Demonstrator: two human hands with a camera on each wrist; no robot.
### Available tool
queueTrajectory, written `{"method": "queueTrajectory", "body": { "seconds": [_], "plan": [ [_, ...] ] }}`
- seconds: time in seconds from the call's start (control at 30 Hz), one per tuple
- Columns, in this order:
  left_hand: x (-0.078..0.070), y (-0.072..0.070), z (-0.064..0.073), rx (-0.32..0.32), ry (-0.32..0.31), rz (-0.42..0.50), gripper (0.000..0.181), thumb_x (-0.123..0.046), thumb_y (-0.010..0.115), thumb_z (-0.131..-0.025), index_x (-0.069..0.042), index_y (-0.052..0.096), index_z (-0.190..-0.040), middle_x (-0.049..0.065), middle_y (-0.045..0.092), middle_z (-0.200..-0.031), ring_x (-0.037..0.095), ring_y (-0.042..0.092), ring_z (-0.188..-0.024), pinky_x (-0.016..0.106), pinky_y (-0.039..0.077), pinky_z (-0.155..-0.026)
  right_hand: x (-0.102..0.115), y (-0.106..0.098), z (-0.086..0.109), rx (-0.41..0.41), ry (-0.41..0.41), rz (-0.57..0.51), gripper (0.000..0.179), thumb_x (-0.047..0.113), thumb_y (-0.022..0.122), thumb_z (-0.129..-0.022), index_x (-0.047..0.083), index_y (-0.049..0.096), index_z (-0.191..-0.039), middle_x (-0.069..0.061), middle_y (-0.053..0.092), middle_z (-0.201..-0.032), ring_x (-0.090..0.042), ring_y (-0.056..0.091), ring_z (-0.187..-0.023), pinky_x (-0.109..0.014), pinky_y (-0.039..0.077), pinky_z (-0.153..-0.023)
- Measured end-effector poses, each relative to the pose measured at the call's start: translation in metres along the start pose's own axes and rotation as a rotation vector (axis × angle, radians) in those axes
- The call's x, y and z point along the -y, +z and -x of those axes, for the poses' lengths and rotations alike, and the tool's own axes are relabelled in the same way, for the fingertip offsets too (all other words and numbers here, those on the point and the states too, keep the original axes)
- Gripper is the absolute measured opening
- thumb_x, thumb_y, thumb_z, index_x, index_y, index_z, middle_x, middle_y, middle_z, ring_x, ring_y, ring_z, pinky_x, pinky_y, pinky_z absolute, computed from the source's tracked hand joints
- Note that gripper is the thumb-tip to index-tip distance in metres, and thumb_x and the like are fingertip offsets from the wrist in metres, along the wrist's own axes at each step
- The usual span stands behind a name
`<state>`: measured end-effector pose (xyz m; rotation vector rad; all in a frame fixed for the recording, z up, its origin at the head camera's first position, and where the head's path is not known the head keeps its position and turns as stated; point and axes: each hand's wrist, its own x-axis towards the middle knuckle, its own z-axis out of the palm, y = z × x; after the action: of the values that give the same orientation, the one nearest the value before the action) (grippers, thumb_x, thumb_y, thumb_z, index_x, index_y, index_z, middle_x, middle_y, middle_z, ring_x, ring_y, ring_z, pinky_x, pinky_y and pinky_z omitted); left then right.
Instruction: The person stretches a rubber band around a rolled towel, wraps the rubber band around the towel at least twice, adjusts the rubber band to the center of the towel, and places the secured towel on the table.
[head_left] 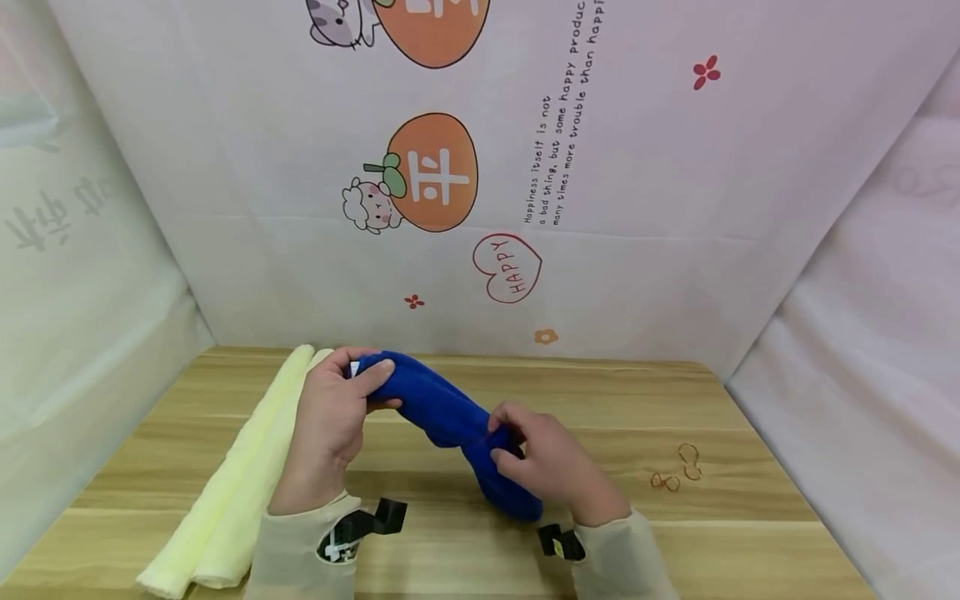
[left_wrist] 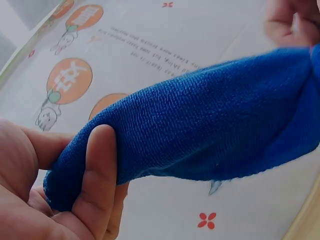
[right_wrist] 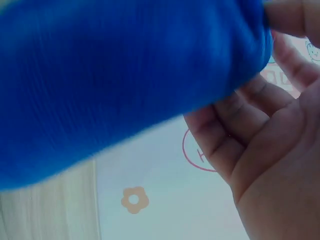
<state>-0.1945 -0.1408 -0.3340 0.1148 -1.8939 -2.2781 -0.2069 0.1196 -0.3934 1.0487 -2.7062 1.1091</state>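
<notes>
A blue towel (head_left: 438, 404), rolled into a long bundle, is held off the table between both hands. Its upper left end sits in my left hand (head_left: 333, 412), thumb on top and fingers beneath; a small white tag shows there. My right hand (head_left: 551, 458) pinches the roll nearer its lower right end, where it narrows and bends downward. A faint reddish line shows at that narrowing, too small to make out. In the left wrist view the towel's looped pile (left_wrist: 200, 120) stretches across. The right wrist view shows fingers (right_wrist: 240, 117) against the towel's underside.
Two pale yellow rolled towels (head_left: 240, 475) lie side by side at the left of the wooden table (head_left: 450, 542). Several thin brown rubber bands (head_left: 688, 462) lie on the right. A white printed sheet (head_left: 637, 208) rises behind the table, with white side walls.
</notes>
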Motion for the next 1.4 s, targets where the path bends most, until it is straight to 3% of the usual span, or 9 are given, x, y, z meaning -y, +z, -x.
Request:
{"method": "queueTrajectory", "body": {
  "seconds": [0.13, 0.27, 0.5, 0.7, 0.83, 0.93, 1.13, 1.23, 1.4],
  "plan": [
    [0.000, 0.004, 0.001, 0.002, 0.016, 0.032, 0.024, -0.007, 0.062, -0.090, 0.006, 0.050, -0.107, 0.016, 0.042, -0.114, 0.026, 0.053, -0.092, 0.034, 0.054, -0.064, 0.007, 0.003, -0.002, 0.034, 0.107, -0.020, 0.069, 0.035, 0.073, -0.080, 0.020, 0.034, -0.135, 0.001, 0.058, -0.113, -0.012, 0.057, -0.096, -0.039, 0.046, -0.083],
    [0.000, 0.005, 0.001, -0.011, 0.020, 0.098, 0.023, -0.009, 0.062, -0.090, 0.005, 0.049, -0.104, 0.014, 0.043, -0.110, 0.022, 0.056, -0.084, 0.034, 0.054, -0.064, 0.014, 0.014, -0.005, 0.079, 0.234, 0.061, 0.096, 0.048, 0.077, -0.071, 0.022, 0.020, -0.145, -0.005, 0.055, -0.120, -0.018, 0.056, -0.101, -0.043, 0.044, -0.085],
    [-0.001, -0.007, -0.003, -0.121, 0.033, 0.159, 0.029, -0.014, 0.065, -0.088, 0.002, 0.051, -0.107, 0.011, 0.043, -0.112, 0.022, 0.053, -0.091, 0.028, 0.053, -0.062, 0.003, 0.010, -0.005, 0.046, 0.266, 0.126, 0.047, 0.018, 0.071, -0.074, 0.015, 0.048, -0.114, -0.004, 0.061, -0.100, -0.021, 0.058, -0.086, -0.043, 0.048, -0.071],
    [0.000, -0.020, -0.008, -0.194, 0.031, 0.159, 0.033, -0.014, 0.067, -0.086, 0.001, 0.053, -0.111, 0.010, 0.039, -0.121, 0.024, 0.047, -0.098, 0.024, 0.051, -0.058, -0.016, -0.019, 0.009, 0.045, 0.301, 0.077, 0.035, 0.013, 0.068, -0.075, 0.018, 0.054, -0.106, -0.002, 0.062, -0.097, -0.020, 0.058, -0.084, -0.041, 0.048, -0.067],
    [0.002, -0.023, -0.010, -0.183, 0.015, 0.074, 0.034, -0.020, 0.066, -0.087, -0.001, 0.053, -0.112, 0.009, 0.038, -0.122, 0.025, 0.045, -0.100, 0.023, 0.051, -0.060, -0.024, -0.039, 0.020, -0.051, 0.385, -0.080, 0.041, 0.023, 0.076, -0.076, 0.023, 0.057, -0.112, -0.002, 0.060, -0.103, -0.023, 0.057, -0.091, -0.040, 0.048, -0.070],
    [0.003, -0.022, -0.011, -0.138, 0.007, 0.039, 0.030, -0.022, 0.062, -0.090, -0.004, 0.050, -0.111, 0.009, 0.039, -0.122, 0.025, 0.045, -0.102, 0.025, 0.050, -0.069, -0.027, -0.052, 0.026, -0.171, 0.415, -0.295, 0.051, 0.029, 0.079, -0.074, 0.024, 0.055, -0.119, -0.008, 0.055, -0.115, -0.029, 0.054, -0.101, -0.042, 0.049, -0.075],
    [0.009, -0.022, -0.013, 0.073, -0.016, 0.230, 0.028, -0.023, 0.059, -0.092, -0.011, 0.044, -0.111, 0.009, 0.029, -0.132, 0.030, 0.038, -0.115, 0.035, 0.049, -0.080, -0.023, -0.061, 0.028, -0.347, 0.325, -0.875, 0.062, 0.008, 0.071, -0.082, 0.013, 0.039, -0.135, -0.017, 0.034, -0.133, -0.036, 0.042, -0.115, -0.042, 0.048, -0.082],
    [0.012, -0.022, -0.014, 0.137, -0.012, 0.280, 0.030, -0.017, 0.062, -0.091, -0.009, 0.042, -0.112, 0.010, 0.028, -0.130, 0.031, 0.038, -0.115, 0.035, 0.049, -0.081, -0.023, -0.062, 0.028, -0.359, 0.289, -0.989, 0.063, 0.002, 0.067, -0.085, 0.015, 0.036, -0.139, -0.016, 0.032, -0.134, -0.032, 0.043, -0.116, -0.038, 0.048, -0.083],
    [0.016, -0.021, -0.015, 0.170, -0.007, 0.180, 0.029, -0.008, 0.062, -0.090, -0.009, 0.041, -0.109, 0.013, 0.032, -0.125, 0.030, 0.045, -0.108, 0.030, 0.048, -0.079, -0.027, -0.064, 0.031, -0.348, 0.215, -1.120, 0.048, 0.005, 0.055, -0.094, 0.013, 0.037, -0.138, -0.012, 0.040, -0.125, -0.022, 0.051, -0.103, -0.032, 0.049, -0.077]
  ]
}}
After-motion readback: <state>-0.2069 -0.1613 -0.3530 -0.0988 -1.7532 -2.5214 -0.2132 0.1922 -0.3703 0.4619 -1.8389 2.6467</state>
